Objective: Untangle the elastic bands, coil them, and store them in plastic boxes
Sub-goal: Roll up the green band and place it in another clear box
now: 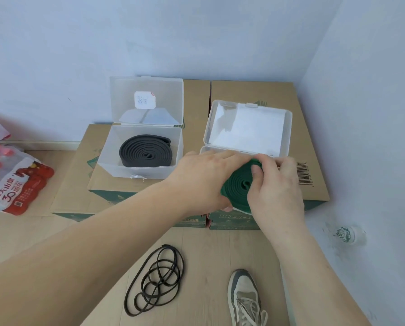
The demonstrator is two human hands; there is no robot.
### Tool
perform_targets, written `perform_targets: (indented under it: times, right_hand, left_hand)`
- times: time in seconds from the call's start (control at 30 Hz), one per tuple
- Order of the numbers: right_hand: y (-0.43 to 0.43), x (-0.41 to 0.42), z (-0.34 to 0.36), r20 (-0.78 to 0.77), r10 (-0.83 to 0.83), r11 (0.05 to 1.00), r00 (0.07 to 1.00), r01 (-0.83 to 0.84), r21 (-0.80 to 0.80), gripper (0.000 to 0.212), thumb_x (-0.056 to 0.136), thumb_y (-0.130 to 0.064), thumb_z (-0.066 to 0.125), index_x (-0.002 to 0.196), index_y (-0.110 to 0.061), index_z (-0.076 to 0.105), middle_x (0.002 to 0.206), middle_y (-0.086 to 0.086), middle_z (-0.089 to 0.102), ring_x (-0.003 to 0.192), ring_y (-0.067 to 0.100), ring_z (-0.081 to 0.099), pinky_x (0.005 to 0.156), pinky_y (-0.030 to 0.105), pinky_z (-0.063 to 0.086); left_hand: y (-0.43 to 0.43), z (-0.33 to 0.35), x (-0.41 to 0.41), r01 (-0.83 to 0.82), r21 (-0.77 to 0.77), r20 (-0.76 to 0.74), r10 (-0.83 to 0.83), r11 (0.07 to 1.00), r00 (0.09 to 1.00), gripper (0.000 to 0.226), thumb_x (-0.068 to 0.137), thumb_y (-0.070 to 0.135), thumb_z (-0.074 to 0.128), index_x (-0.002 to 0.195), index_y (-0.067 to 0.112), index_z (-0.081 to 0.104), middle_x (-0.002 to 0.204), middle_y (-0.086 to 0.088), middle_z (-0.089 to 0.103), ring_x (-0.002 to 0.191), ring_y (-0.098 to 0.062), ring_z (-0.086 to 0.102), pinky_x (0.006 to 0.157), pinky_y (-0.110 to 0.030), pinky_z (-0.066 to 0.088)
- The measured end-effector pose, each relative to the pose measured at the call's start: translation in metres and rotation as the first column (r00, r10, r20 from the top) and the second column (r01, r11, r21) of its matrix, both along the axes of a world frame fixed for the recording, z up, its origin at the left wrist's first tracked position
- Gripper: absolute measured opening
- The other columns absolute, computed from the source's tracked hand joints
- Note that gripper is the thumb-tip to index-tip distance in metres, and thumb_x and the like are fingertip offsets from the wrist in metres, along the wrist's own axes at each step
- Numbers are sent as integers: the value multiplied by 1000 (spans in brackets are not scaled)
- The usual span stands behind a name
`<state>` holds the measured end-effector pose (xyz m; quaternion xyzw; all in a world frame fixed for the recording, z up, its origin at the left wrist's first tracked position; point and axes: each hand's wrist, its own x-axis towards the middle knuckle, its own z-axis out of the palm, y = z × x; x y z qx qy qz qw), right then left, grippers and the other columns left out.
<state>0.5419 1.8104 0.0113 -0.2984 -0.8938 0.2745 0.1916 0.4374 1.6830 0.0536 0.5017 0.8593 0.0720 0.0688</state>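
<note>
A coiled green elastic band sits between both my hands over the right plastic box, whose lid stands open behind it. My left hand cups the coil from the left. My right hand grips it from the right, thumb pressed on top. The box's base is mostly hidden under my hands. The left plastic box, lid up, holds a coiled dark grey band. A thin black band lies tangled in loops on the floor in front.
Both boxes stand on cardboard cartons pushed against the pale wall. A plastic-wrapped pack of bottles lies on the floor at left. My shoe is near the tangled band. A clear bottle lies at right.
</note>
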Motion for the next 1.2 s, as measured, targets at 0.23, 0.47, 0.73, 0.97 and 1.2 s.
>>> perform_targets:
  times: [0.23, 0.47, 0.73, 0.97, 1.2]
  right_hand:
    - [4, 1, 2, -184, -35, 999, 982, 30, -29, 31, 102, -12, 58, 132, -12, 67, 122, 3, 68, 110, 28, 66, 90, 45, 55]
    - [1, 1, -2, -31, -24, 994, 999, 27, 104, 32, 93, -5, 50, 116, -1, 72, 111, 12, 64, 98, 39, 62, 92, 55, 52]
    - [5, 13, 1, 197, 13, 981, 980, -51, 189, 25, 91, -13, 61, 114, -14, 70, 127, -3, 66, 134, 24, 51, 120, 71, 6]
    - [17, 25, 26, 149, 112, 994, 983, -111, -17, 50, 95, -13, 63, 145, -18, 58, 145, -4, 61, 145, 20, 41, 124, 66, 15]
    - [24, 39, 40, 226, 133, 979, 965, -92, -183, 56, 104, -9, 53, 156, -26, 44, 158, 3, 46, 158, 21, 18, 129, 53, 10]
  left_hand:
    - [14, 8, -9, 44, -160, 73, -33, 986, 997, 107, 69, 49, 88, 155, 42, 24, 153, 21, 42, 136, -19, 47, 101, -50, 48]
    - [34, 19, -14, 97, -364, 96, -66, 926, 993, 114, 64, 52, 91, 154, 43, 23, 142, 8, 38, 126, -25, 41, 91, -49, 54]
    - [38, 29, -19, 83, -398, 167, -16, 914, 986, 101, 69, 48, 89, 154, 39, 35, 146, 8, 40, 133, -25, 42, 102, -50, 50]
    - [21, 20, -5, 51, -281, 186, 2, 958, 982, 97, 81, 72, 65, 161, 40, 20, 166, 19, 28, 152, -16, 33, 120, -47, 33]
    - [31, 5, 3, 13, -168, 281, 35, 986, 959, 83, 88, 65, 64, 157, 30, 36, 157, 8, 47, 143, -20, 44, 113, -43, 44]
